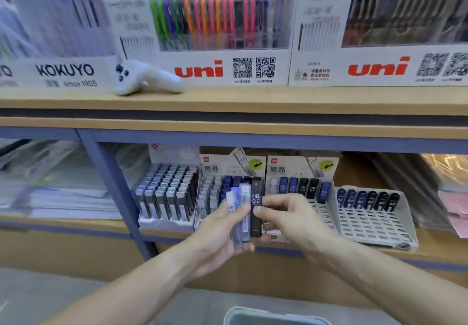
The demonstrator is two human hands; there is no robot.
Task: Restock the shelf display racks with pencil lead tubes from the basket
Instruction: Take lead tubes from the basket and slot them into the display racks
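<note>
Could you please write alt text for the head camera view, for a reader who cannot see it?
A person's left hand holds a fan of pencil lead tubes while the right hand pinches a black tube marked HB 0.5, before partly filled display racks on a lower shelf. A basket rim shows below.

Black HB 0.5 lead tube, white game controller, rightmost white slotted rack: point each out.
Black HB 0.5 lead tube (255,207): head view, printed label.
White game controller (149,77): head view, body.
Rightmost white slotted rack (374,223): head view, empty grid.

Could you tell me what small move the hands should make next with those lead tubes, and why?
Probably the right hand should draw the black tube it pinches free of the fan in the left hand and slot it into the middle rack, whose front rows look empty.
</note>
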